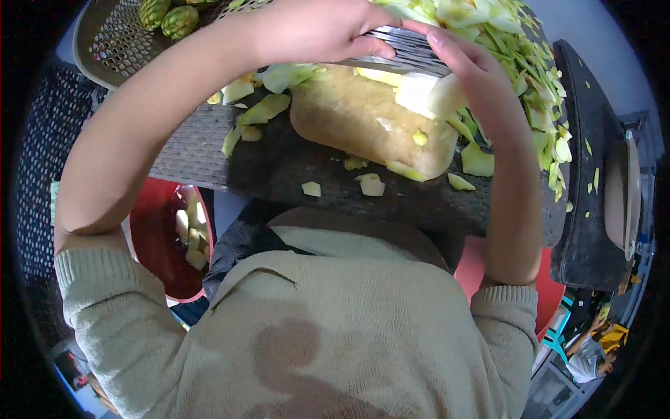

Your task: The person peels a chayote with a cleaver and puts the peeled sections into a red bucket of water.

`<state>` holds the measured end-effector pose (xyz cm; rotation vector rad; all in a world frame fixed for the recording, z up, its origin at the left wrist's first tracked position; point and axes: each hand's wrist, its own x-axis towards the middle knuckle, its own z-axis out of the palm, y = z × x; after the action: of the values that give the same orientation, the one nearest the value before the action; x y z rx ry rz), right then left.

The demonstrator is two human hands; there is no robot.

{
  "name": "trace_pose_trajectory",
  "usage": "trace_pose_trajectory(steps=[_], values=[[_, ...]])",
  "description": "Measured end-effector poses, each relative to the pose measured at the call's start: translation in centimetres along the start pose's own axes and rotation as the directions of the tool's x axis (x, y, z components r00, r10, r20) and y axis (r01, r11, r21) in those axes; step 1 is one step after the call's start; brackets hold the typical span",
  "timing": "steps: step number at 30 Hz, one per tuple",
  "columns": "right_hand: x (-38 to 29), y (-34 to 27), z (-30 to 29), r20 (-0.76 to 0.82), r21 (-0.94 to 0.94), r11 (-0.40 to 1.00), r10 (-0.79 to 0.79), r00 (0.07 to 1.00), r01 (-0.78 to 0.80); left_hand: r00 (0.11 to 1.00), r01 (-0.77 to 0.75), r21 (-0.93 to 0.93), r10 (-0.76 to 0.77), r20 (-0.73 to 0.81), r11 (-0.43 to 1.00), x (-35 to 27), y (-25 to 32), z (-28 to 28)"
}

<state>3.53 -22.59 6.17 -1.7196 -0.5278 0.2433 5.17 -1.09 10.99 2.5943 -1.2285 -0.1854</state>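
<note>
A wide metal blade (400,47), streaked with reflections, spans the gap between my two hands above a wooden cutting board (340,112). My left hand (335,31) grips its left part, thumb laid over the face. At the right end, the thumb and fingers of my right hand (463,55) pinch it; any handle is hidden. Just below the blade, a pale cut vegetable piece (416,94) lies on the board, brightly lit. Another pale rounded piece (447,98) sits beside my right wrist. A small yellowish scrap (420,138) rests lower on the board.
Green peelings (523,78) heap along the table's right side. At upper left, a perforated basket (118,44) holds bumpy green vegetables (179,22), apparently chayotes. A red tub (157,235) with pale pieces stands below the woven tabletop (193,144). A black chair (583,235) flanks the right edge.
</note>
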Motion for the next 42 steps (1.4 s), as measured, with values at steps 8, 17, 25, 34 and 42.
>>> trace_pose_trajectory(steps=[8,17,25,34,42], values=[[0.1,-0.4,-0.2,0.051,-0.015,0.998,0.060,0.997,-0.059,0.999,0.034,-0.048,-0.035,-0.036,0.998,-0.1,-0.8,1.8],[0.5,0.4,-0.3,0.047,-0.069,0.998,-0.004,0.999,0.007,0.990,-0.014,-0.057,0.006,-0.141,0.998,0.0,-1.7,3.5],[0.3,0.0,-0.7,0.069,-0.144,0.989,-0.004,0.998,0.014,1.000,-0.012,-0.004,0.012,0.008,1.000,0.3,-1.4,2.0],[-0.5,-0.1,0.4,-0.030,-0.150,0.984,-0.102,0.994,0.096,0.997,-0.038,0.112,0.031,0.067,0.993,1.1,-0.4,0.8],[-0.3,-0.1,0.3,0.057,-0.180,0.982,-0.046,0.997,0.056,0.991,-0.131,0.114,0.129,0.024,0.985,1.0,0.4,1.3]])
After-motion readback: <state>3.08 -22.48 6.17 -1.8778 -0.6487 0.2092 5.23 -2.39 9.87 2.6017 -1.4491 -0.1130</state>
